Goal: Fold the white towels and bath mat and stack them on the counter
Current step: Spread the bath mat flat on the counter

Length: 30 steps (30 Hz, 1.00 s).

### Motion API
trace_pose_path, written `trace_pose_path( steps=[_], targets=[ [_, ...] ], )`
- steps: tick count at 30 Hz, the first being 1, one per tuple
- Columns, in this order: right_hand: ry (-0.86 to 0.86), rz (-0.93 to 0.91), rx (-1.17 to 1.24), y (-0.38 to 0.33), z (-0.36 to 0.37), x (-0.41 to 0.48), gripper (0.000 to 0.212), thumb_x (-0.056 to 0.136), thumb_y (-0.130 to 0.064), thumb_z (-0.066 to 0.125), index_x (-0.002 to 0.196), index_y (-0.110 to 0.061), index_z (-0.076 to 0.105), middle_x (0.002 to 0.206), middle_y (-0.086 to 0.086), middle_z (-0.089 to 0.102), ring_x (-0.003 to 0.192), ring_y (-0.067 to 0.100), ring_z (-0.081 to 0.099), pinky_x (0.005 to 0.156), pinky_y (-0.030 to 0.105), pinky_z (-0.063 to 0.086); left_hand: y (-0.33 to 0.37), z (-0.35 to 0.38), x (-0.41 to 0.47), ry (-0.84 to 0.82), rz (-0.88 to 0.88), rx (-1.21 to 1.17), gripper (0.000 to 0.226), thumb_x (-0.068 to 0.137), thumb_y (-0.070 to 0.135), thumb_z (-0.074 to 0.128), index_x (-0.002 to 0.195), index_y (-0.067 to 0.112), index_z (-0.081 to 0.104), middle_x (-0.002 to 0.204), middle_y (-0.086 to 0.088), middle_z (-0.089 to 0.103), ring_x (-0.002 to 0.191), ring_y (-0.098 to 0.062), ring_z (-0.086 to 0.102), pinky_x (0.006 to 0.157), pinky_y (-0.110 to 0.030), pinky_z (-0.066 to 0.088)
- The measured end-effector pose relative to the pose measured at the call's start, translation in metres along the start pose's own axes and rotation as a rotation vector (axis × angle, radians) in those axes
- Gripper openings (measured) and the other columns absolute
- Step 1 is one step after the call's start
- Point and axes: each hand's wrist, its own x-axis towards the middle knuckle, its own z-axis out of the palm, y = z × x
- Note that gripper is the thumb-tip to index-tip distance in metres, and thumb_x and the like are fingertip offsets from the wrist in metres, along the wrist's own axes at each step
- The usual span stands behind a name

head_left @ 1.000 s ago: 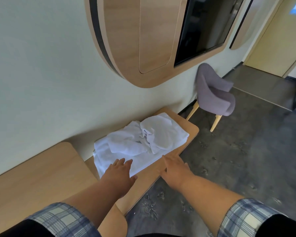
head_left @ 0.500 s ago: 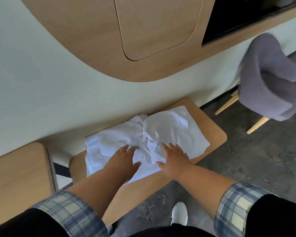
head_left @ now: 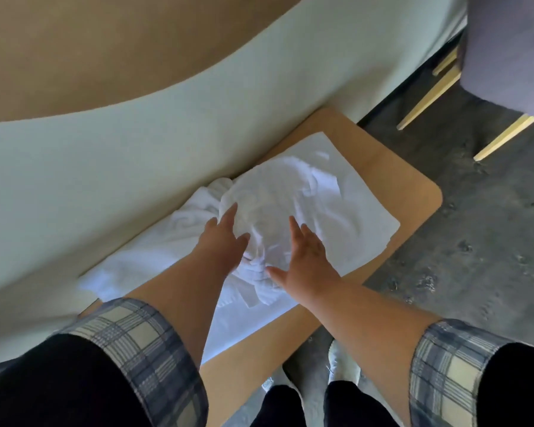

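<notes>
Two or more white towels [head_left: 290,192] lie in a loose heap on the wooden bench [head_left: 413,186] against the wall [head_left: 136,167], none of them folded yet. One crumpled piece [head_left: 195,211] bunches toward the wall on the left, another mounds in the middle, and a flatter sheet [head_left: 367,220] spreads beneath them toward the right end of the bench. Which of these is the bath mat I cannot tell. The left hand [head_left: 225,238] and right hand [head_left: 305,260] both rest on the middle mound with fingers straight and spread, gripping nothing. The left is at the mound's far-left flank and the right on its near side, with a twisted knot of cloth [head_left: 256,269] between the two wrists. The step in hand looks to be picking one piece out of the heap to begin the first fold. To do it well, find a hem or corner rather than clutching the bulk, and lift that single piece clear so the others do not drag along. Lay it out flat, match the corners, smooth outward from the centre with flat palms, and fold to a size that will stack squarely. The flatter sheet reaches close to the bench's front edge, so a careless tug might slide the lot toward the floor [head_left: 475,272]; keep one palm pressing on what remains while the other draws the chosen piece away
</notes>
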Motion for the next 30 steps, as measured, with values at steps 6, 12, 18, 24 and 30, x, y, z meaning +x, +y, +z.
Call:
trace_pose_path(
  steps=[6, 12, 18, 24, 30],
  targets=[
    [-0.034, 0.1, 0.074, 0.018, 0.042, 0.056, 0.129, 0.067, -0.07, 0.075, 0.151, -0.045, -0.02, 0.164, 0.001, -0.016, 0.152, 0.029, -0.009, 0.123, 0.045, 0.01, -0.004, 0.028, 0.06, -0.07, -0.092, -0.098, 0.094, 0.089, 0.022, 0.062, 0.157, 0.034, -0.002, 0.142, -0.011, 0.05, 0.109, -0.027, 0.055, 0.083, -0.029, 0.037],
    [-0.041, -0.061, 0.257, 0.025, 0.052, 0.054, 0.12, 0.066, -0.036, 0.089, 0.149, -0.049, 0.003, 0.163, -0.005, 0.004, 0.149, 0.016, 0.014, 0.118, 0.031, 0.027, -0.001, 0.037, 0.032, -0.276, -0.073, -0.263, 0.069, 0.079, 0.018, 0.049, 0.138, 0.053, 0.043, 0.12, 0.005, 0.064, 0.101, -0.019, 0.063, 0.085, -0.033, 0.053],
    [0.021, -0.071, 0.425, 0.0, 0.01, 0.013, 0.081, 0.077, -0.017, 0.079, 0.134, -0.039, 0.026, 0.141, -0.008, 0.03, 0.101, 0.001, 0.054, 0.074, 0.001, 0.038, 0.018, 0.013, -0.043, -0.175, 0.005, -0.386, 0.058, 0.077, 0.017, 0.053, 0.112, 0.063, 0.05, 0.107, 0.015, 0.063, 0.088, 0.002, 0.057, 0.061, -0.012, 0.04],
    [0.021, -0.232, 0.34, -0.056, -0.064, -0.05, 0.07, 0.081, -0.009, 0.073, 0.137, -0.024, 0.033, 0.14, 0.003, 0.037, 0.114, 0.016, 0.053, 0.086, 0.011, 0.038, 0.052, -0.042, -0.13, 0.071, 0.018, -0.439, 0.042, 0.08, 0.014, 0.053, 0.112, 0.04, 0.062, 0.11, 0.007, 0.061, 0.084, 0.0, 0.054, 0.061, -0.015, 0.036],
    [-0.018, -0.443, 0.25, -0.114, -0.115, -0.099, 0.066, 0.08, -0.011, 0.073, 0.133, -0.026, 0.038, 0.126, -0.003, 0.046, 0.085, 0.006, 0.059, 0.072, 0.011, 0.042, 0.057, -0.094, -0.211, 0.314, 0.019, -0.561, 0.028, 0.082, 0.012, 0.056, 0.1, 0.031, 0.065, 0.094, 0.004, 0.063, 0.081, -0.015, 0.058, 0.063, -0.025, 0.04]
  ],
)
